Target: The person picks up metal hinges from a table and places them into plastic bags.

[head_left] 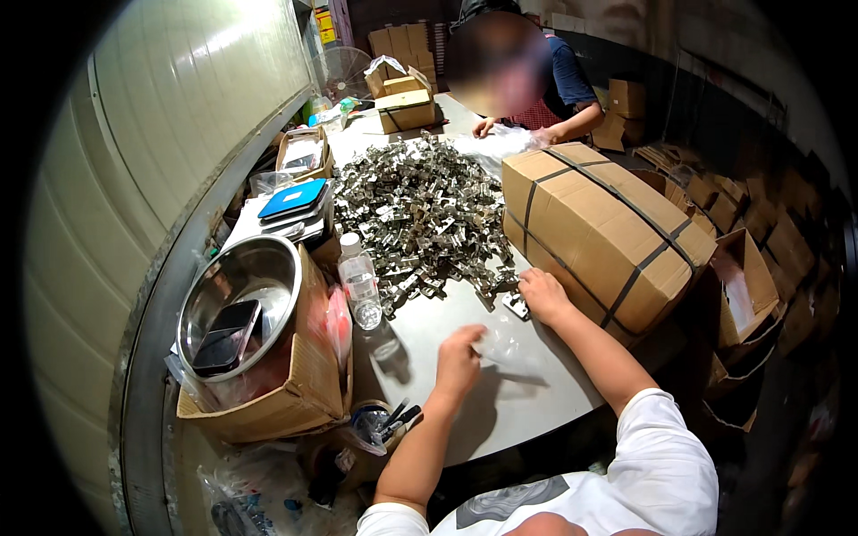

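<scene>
A large heap of shiny metal hinges (420,210) covers the middle of the white table (554,375). At its near right edge, my right hand (545,297) has its fingers bent down on a metal hinge (516,306), which partly shows beside the thumb. My left hand (458,364) is closed, slightly smeared by motion, above the table's near part. From its fingertips a clear plastic bag (509,348) stretches to the right; the bag is thin and hard to make out. A clear plastic bottle (360,281) stands left of my left hand.
A strapped cardboard box (608,232) stands at the right. On the left, a steel bowl (286,308) with a phone (228,338) rests on an open carton (268,415). A blue scale (293,198) sits behind. Across the table, a person (572,85) handles clear plastic (509,147).
</scene>
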Motion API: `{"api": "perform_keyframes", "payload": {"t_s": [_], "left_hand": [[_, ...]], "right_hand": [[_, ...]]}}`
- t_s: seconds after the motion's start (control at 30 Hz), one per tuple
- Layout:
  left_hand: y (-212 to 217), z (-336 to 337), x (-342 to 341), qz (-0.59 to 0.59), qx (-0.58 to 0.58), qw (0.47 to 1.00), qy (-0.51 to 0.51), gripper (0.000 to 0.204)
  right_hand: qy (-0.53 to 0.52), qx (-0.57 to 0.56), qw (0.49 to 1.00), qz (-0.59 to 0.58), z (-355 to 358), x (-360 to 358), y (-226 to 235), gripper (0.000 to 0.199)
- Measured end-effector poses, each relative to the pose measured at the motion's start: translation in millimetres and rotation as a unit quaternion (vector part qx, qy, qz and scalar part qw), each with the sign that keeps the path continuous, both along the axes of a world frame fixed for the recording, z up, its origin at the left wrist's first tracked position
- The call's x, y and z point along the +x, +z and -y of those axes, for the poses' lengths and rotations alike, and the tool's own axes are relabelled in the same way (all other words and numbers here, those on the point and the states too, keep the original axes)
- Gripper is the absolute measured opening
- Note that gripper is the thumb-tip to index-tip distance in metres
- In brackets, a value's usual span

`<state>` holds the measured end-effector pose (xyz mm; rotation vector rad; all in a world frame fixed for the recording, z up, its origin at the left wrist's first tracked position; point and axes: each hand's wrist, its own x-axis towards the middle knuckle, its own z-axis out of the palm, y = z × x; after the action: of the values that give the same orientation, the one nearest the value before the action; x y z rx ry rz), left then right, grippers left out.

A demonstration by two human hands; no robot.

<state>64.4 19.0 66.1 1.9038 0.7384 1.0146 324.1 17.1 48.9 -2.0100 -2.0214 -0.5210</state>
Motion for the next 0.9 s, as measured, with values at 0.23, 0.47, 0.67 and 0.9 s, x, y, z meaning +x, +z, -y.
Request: {"api": "perform_keyframes", "payload": {"t_s": [0.23, 0.47, 0.67, 0.9], "left_hand": [[20, 0, -7, 0.140, 0.220, 0.916, 0.305, 0.049], [-11, -4, 5, -0.043, 0.092, 0.993, 0.053, 0.040], [-17, -3, 6, -0.054, -0.005, 0.999, 0.009, 0.039], [-8, 3, 3, -0.148, -0.158, 0.973, -0.076, 0.040]], "right_hand": [[0.029, -0.058, 0.977, -0.201, 74, -33, 6, 0.041], [-0.030, 0.022, 0.946, -0.323, 132, -42, -1, 0.037], [-0.085, 0.122, 0.885, -0.442, 146, -49, 12, 0.018], [0.021, 0.179, 0.806, -0.564, 116, -61, 97, 0.017]]}}
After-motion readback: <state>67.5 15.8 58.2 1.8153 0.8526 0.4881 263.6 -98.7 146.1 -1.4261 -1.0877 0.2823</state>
